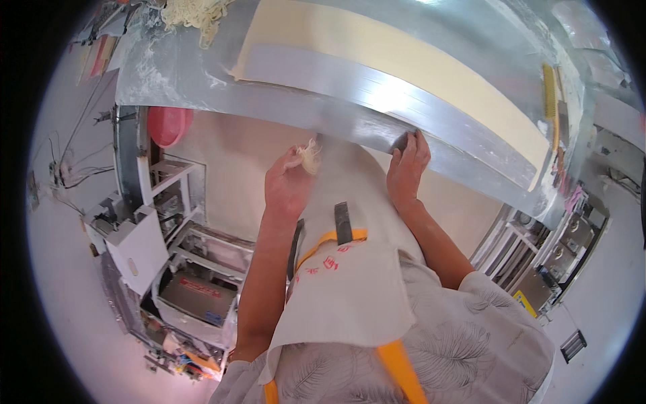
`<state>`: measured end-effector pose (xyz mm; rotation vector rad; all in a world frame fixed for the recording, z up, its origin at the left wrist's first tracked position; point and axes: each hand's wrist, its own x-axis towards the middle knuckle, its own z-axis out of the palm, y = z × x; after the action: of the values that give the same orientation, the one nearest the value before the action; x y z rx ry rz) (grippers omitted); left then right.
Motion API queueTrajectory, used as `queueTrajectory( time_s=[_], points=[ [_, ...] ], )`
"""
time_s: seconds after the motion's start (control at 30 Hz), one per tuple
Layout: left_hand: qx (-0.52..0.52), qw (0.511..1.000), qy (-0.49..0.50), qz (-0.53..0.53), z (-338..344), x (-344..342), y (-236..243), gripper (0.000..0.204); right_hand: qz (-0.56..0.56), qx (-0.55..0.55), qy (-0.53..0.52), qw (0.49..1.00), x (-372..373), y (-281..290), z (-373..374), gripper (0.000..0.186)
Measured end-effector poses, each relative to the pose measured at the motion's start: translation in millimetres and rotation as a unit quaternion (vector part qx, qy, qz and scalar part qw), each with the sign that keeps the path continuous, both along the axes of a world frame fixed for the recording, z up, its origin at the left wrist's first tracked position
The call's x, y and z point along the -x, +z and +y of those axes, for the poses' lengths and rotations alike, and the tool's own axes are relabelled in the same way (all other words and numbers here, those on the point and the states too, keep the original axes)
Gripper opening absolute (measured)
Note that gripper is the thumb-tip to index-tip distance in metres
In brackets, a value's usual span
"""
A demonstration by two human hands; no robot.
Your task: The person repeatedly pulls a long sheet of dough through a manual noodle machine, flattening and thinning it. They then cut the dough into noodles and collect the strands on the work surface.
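My left hand [289, 178] is closed on a small bunch of noodles [309, 157], pale and stringy, in front of the metal table's near edge. Further right, my right hand [408, 168] has its fingers curled at that edge, beside a dark patch; what they hold, if anything, I cannot make out. On the metal table [168, 91] lies a long, pale yellow dough sheet [404, 50]. A long flat metal strip [323, 69] rests along the near side of the sheet.
A heap of noodles [192, 12] sits at the far left of the table, with white flour smears around it. A yellow brush [550, 94] lies at the right end. Below the left end are a pink basin [168, 126] and a white rack [176, 182].
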<state>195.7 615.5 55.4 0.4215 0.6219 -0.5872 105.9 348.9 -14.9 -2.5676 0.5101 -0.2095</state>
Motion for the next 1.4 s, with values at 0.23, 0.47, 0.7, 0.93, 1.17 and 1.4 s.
queueTrajectory(
  time_s=[0.23, 0.47, 0.7, 0.93, 1.17, 1.4],
  points=[
    [-0.088, 0.996, -0.022, 0.013, 58, -78, -12, 0.023, -0.006, -0.104, 0.079, 0.991, -76, 9, 118, 0.063],
    [-0.247, 0.955, -0.151, -0.066, 113, -161, -26, 0.026, -0.012, -0.161, 0.081, 0.984, -164, 13, 232, 0.064],
    [-0.412, 0.717, -0.280, -0.487, 196, -363, 14, 0.035, -0.144, -0.359, -0.017, 0.922, -289, 79, 321, 0.062],
    [-0.625, 0.128, -0.266, -0.722, 197, -438, -34, 0.051, -0.103, -0.279, -0.113, 0.948, -264, 95, 344, 0.048],
    [-0.694, 0.036, -0.280, -0.662, 231, -505, -84, 0.067, -0.014, -0.235, -0.342, 0.910, -98, 87, 260, 0.032],
    [-0.489, 0.235, -0.277, -0.793, 66, -320, -21, 0.053, 0.039, -0.027, -0.375, 0.926, 48, 43, 100, 0.025]
  ],
)
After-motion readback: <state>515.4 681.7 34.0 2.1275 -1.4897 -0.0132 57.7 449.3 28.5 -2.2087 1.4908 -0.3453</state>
